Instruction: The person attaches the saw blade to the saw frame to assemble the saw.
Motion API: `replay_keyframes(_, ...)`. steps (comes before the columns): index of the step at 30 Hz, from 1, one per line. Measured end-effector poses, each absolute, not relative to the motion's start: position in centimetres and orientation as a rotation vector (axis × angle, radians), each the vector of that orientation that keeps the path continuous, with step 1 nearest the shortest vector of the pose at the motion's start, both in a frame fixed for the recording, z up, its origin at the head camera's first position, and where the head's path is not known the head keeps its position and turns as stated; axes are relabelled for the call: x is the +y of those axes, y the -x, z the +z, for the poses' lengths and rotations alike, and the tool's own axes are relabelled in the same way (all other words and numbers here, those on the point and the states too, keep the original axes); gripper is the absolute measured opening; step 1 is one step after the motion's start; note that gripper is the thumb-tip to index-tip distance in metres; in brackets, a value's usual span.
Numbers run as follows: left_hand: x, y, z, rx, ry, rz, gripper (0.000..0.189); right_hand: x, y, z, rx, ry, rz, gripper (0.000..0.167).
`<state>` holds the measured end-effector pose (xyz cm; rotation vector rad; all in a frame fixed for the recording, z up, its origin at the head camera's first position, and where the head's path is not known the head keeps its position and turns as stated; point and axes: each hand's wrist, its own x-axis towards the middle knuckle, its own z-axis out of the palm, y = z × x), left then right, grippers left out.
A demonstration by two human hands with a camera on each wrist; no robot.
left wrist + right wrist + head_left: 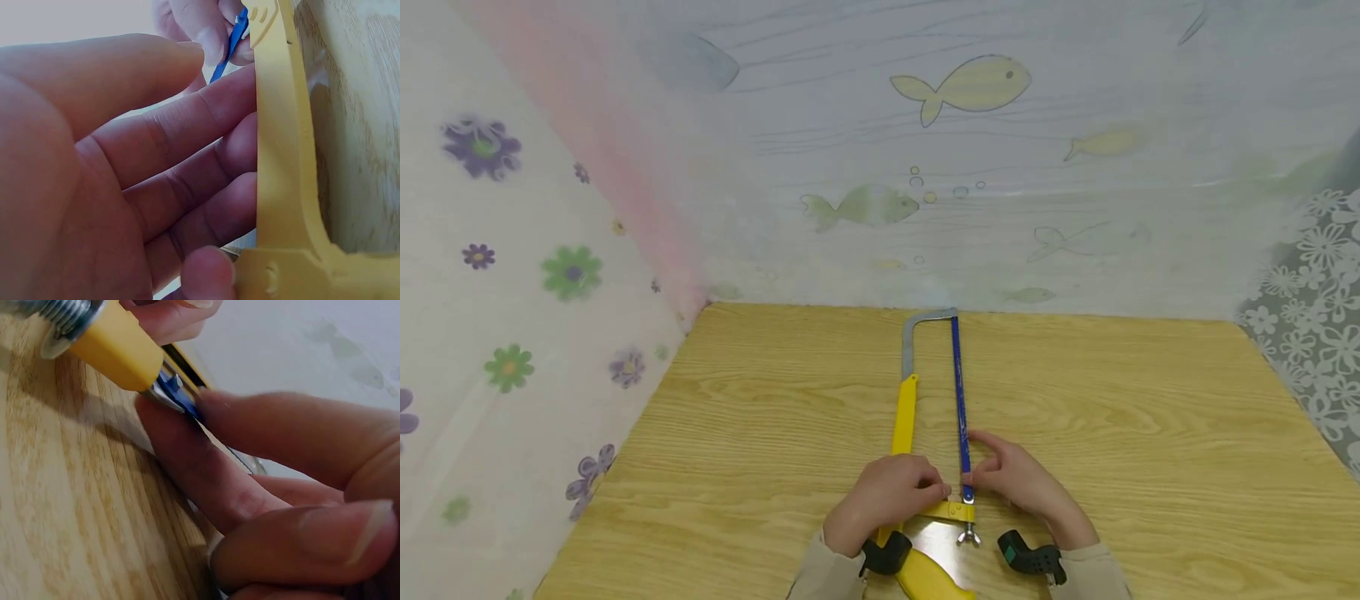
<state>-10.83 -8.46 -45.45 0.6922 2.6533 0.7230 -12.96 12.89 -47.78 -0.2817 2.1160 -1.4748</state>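
Observation:
A hacksaw with a yellow and grey frame (905, 412) lies on the table, its handle (931, 575) nearest me. Along its right side runs a blue blade (960, 392), fixed by a wing nut (968, 537) at the near end. My left hand (883, 492) lies over the frame, fingers bent against the yellow crosspiece (281, 137), thumb apart from it. With thumb and a finger, my right hand (1018, 477) pinches the blade close to its near end (178, 394). In the right wrist view, a metal pin pokes through there, beside the yellow frame end (122, 350).
A wood-grain table (775, 400) carries the saw, whose far end comes close to the back curtain (850, 258) printed with fish. Flowered curtains hang at the left (550, 333) and right (1322, 292). Both wrists wear black camera mounts (1030, 557).

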Motion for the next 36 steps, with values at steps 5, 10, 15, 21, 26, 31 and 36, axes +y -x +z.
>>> replay_keyframes(5,-8.46,10.86,-45.43,2.66,-0.7,0.73,0.026,13.05,12.9,-47.77,2.072,0.358,-1.483,0.08)
replay_keyframes(10,-8.42,10.89,-45.38,2.662,-0.703,0.731,0.025,13.2,12.91,-47.64,2.063,0.362,-1.486,0.081)
replay_keyframes(15,-8.43,10.85,-45.3,2.649,-0.704,0.741,0.026,13.22,12.95,-47.68,2.128,0.298,-1.467,0.072)
replay_keyframes(21,-8.65,10.79,-45.2,2.651,-0.713,0.759,0.025,12.88,13.03,-47.68,2.144,0.197,-1.576,0.052)
replay_keyframes(26,-8.79,10.74,-45.09,2.646,-0.713,0.764,0.024,12.58,13.07,-47.79,2.133,0.118,-1.681,0.038)
replay_keyframes(31,-8.78,10.67,-45.2,2.643,-0.7,0.764,0.023,12.54,13.17,-47.92,2.185,-0.037,-1.757,0.028)
replay_keyframes(36,-8.64,10.77,-45.41,2.632,-0.698,0.775,0.021,12.78,12.86,-47.77,2.166,-0.125,-1.82,0.026)
